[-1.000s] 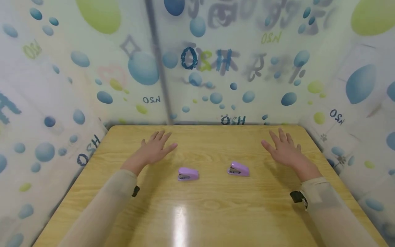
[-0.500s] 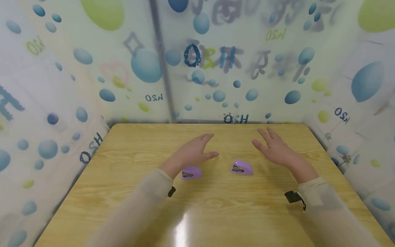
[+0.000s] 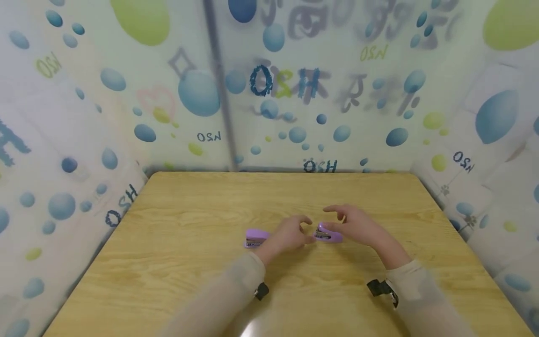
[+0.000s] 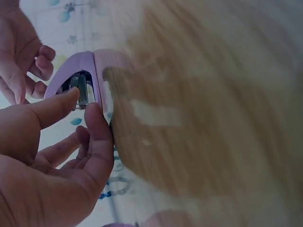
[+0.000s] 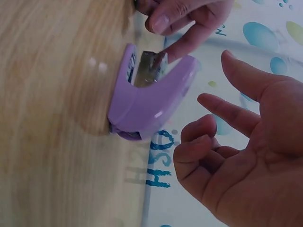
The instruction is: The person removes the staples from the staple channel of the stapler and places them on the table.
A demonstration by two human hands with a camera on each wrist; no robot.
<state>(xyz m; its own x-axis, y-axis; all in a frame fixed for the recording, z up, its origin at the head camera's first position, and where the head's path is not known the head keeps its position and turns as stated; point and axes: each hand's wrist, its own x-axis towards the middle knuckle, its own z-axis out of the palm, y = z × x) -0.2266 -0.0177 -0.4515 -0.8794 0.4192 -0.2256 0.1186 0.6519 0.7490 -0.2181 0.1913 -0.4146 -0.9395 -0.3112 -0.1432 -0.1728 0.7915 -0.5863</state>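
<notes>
change: my left hand (image 3: 290, 236) and right hand (image 3: 357, 226) converged on the right stapler (image 5: 152, 106), seemingly the focus, unmoved on the table (image 3: 189, 224) | left: relaxed at its left end, contact unclear | right: relaxed just right of it, gripping nothing | left stapler (image 3: 255, 238): lay left of it | second earlier: hands were spread wide

Pale walls on three sides of a wood-grain table (image 3: 177, 220): left wall (image 3: 80, 121), back wall (image 3: 286, 150), right wall (image 3: 484, 187). Print of blue and green ovals (image 3: 199, 93); mirrored "H2O" lettering (image 3: 284, 83) at back. Grey characters (image 3: 309, 21) above, blurred. Dark vertical band (image 3: 219, 79) left of centre, leaning slightly. Table's far corners rounded. Light soft; white glare spot (image 3: 250, 330) on the table, bottom of head view.
</notes>
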